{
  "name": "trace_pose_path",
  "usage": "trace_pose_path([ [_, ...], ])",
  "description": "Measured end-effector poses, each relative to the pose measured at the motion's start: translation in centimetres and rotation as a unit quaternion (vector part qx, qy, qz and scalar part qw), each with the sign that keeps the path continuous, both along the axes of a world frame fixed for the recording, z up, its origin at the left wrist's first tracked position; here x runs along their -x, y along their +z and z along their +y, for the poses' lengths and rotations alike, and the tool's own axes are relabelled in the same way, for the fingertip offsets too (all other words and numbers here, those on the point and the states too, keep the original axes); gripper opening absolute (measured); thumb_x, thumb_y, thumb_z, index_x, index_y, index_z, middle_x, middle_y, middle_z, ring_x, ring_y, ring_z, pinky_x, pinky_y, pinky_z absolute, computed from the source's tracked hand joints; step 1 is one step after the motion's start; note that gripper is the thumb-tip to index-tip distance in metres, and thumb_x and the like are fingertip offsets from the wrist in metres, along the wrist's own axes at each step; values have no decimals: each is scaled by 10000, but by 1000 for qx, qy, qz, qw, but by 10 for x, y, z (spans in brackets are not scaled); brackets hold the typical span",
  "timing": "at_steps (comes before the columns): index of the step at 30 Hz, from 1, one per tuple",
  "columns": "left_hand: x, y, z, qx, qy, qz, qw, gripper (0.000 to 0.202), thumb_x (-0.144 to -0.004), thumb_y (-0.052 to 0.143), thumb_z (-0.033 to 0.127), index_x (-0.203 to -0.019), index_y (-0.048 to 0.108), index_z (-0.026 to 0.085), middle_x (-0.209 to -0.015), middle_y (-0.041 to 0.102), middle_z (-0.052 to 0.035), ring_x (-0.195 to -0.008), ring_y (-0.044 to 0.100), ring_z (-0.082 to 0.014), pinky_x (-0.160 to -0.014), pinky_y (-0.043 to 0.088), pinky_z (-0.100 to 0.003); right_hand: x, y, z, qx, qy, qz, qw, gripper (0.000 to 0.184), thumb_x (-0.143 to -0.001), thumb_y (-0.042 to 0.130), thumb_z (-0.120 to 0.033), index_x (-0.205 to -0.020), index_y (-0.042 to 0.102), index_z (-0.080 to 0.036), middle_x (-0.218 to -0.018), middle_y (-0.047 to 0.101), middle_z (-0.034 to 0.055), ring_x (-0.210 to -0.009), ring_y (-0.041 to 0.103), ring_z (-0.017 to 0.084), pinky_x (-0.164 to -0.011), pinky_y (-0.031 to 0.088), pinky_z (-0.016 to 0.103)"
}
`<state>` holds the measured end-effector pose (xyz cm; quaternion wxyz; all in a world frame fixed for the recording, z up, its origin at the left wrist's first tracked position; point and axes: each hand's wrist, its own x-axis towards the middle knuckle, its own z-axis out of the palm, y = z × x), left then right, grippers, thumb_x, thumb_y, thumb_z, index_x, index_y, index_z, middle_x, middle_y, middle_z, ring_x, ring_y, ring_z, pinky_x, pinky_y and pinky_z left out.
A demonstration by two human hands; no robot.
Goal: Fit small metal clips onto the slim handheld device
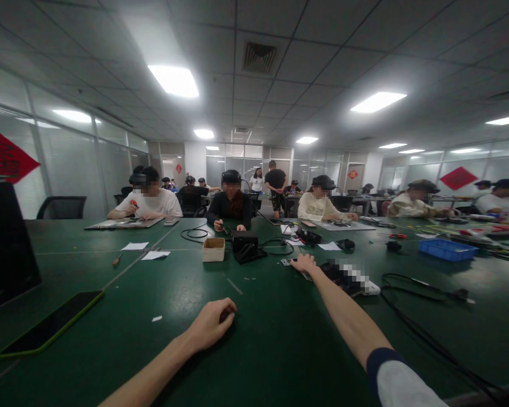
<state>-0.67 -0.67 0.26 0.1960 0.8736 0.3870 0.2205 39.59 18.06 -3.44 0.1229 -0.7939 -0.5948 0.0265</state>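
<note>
My left hand (212,322) rests on the green table (258,339) near its front, fingers curled into a loose fist; whether anything is inside it is hidden. My right arm stretches far forward, and my right hand (304,263) lies on the table with fingers down, touching a small flat part beside a dark device (343,277). What the fingers press on is too small to name. A black soldering station (246,246) and a small cardboard box (214,249) stand beyond both hands.
A phone in a green case (51,328) lies at the left front, next to a dark monitor (6,243). Black cables (424,322) run across the right side. A blue tray (447,249) sits far right. Several people work along the far edge.
</note>
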Motion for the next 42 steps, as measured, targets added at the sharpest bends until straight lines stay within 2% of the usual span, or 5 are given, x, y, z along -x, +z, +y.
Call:
trace_pose_path([
  [8, -2, 5, -4, 4, 5, 4, 1000, 233, -865, 447, 315, -977, 595, 173, -928, 634, -41, -813, 576, -160, -745, 452, -268, -2, -5, 3, -19, -61, 39, 997, 832, -744, 468, -631, -1318, 329, -45, -1309, 386, 276, -1215, 396, 377, -910, 350, 440],
  [13, -2, 5, -3, 1, 6, 5, 1000, 233, -870, 446, 319, -973, 600, 177, -921, 632, -35, -803, 573, -157, -725, 446, -259, -1, -5, 2, -25, -53, 47, 997, 766, -739, 480, -621, -1255, 422, -57, -1287, 419, 266, -1195, 425, 369, -894, 378, 416],
  [25, -2, 10, -5, 15, -1, -2, 1000, 223, -875, 448, 298, -982, 597, 171, -924, 633, -31, -805, 583, -149, -725, 452, -251, 3, -3, 4, -38, -53, 36, 997, 722, -733, 516, -594, -1220, 471, -63, -1247, 478, 241, -1144, 492, 312, -892, 395, 352],
  [37, -2, 6, -3, 1, 5, 13, 1000, 211, -866, 455, 301, -963, 595, 177, -920, 637, -34, -816, 572, -151, -750, 448, -255, 3, 0, 1, -40, -93, 59, 993, 712, -843, 357, -558, -1249, 448, 20, -1234, 499, 269, -1153, 491, 316, -902, 383, 342],
  [42, -2, 6, -3, 7, 8, 6, 1000, 228, -869, 445, 306, -969, 597, 169, -924, 636, -31, -798, 570, -144, -730, 451, -249, 1, 3, 0, -31, -82, 59, 994, 626, -868, 337, -521, -1188, 541, -24, -1206, 543, 250, -1131, 519, 302, -883, 405, 336],
])
